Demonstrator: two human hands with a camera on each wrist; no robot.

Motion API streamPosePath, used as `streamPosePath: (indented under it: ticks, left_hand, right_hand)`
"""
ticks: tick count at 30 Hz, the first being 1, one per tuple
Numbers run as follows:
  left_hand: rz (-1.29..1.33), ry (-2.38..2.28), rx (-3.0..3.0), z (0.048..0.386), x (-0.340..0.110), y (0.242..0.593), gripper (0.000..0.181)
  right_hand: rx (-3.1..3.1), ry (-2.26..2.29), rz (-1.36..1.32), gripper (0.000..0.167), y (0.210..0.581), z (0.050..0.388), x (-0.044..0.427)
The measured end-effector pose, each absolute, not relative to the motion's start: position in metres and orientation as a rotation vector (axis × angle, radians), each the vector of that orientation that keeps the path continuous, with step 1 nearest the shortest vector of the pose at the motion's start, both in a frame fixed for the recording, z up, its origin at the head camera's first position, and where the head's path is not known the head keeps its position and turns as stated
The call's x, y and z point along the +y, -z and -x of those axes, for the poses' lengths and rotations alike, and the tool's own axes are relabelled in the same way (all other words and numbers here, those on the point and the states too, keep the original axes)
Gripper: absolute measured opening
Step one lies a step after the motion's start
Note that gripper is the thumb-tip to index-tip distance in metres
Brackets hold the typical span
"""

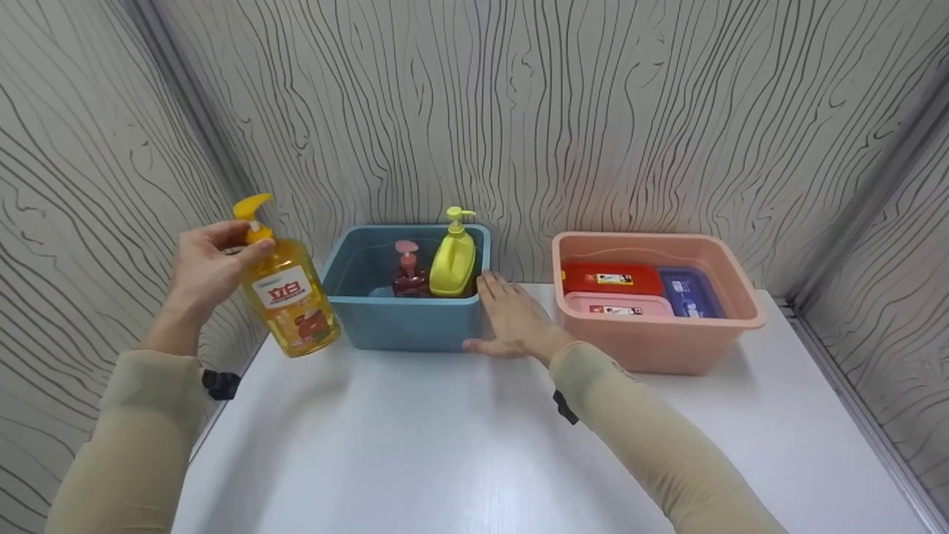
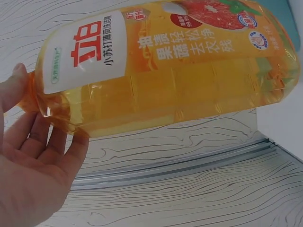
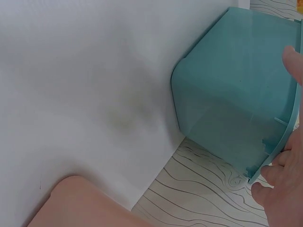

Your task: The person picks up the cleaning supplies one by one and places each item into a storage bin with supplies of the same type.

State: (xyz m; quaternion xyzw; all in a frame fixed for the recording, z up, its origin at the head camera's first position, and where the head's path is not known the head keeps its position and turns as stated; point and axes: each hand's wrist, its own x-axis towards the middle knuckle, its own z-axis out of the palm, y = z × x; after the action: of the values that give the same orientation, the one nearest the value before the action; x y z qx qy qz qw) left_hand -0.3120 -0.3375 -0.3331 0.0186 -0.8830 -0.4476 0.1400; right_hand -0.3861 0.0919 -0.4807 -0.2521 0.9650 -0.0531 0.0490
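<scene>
A pump bottle of yellow dish soap (image 1: pixel 293 300) hangs tilted in the air, left of the teal bin (image 1: pixel 415 324). My left hand (image 1: pixel 211 271) grips it round the neck, just under the yellow pump head. In the left wrist view, thumb and fingers of the left hand (image 2: pixel 40 156) close on the collar of the bottle (image 2: pixel 156 104). My right hand (image 1: pixel 515 319) rests with straight fingers against the right side of the teal bin. Inside that bin stand a yellow pump bottle (image 1: pixel 454 263) and a dark red bottle with a pink pump (image 1: pixel 409 278).
On the right of the white table (image 1: pixel 445 445), a pink bin (image 1: pixel 660 348) holds a red-lidded box (image 1: pixel 623 278), a pink one (image 1: pixel 593 305) and a blue one (image 1: pixel 693 293). Wood-grain-patterned walls (image 1: pixel 519 111) rise behind and at both sides.
</scene>
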Motion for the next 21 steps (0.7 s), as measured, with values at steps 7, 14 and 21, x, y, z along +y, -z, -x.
streamPosePath:
  ticks: [7,14,21]
  left_hand:
    - [-0.039,1.274,-2.517,0.323,-0.334,0.312,0.062]
    - [-0.062,1.287,-2.553,0.337,-0.330,0.296,0.068]
    - [-0.064,1.297,-2.524,0.351,-0.325,0.287,0.069]
  right_hand:
    - [2.942,0.175,0.762,0.126,0.482,0.386,0.095]
    - [2.936,0.164,0.772,0.126,0.483,0.387,0.094]
    - [2.935,0.160,0.791,0.126,0.481,0.385,0.092]
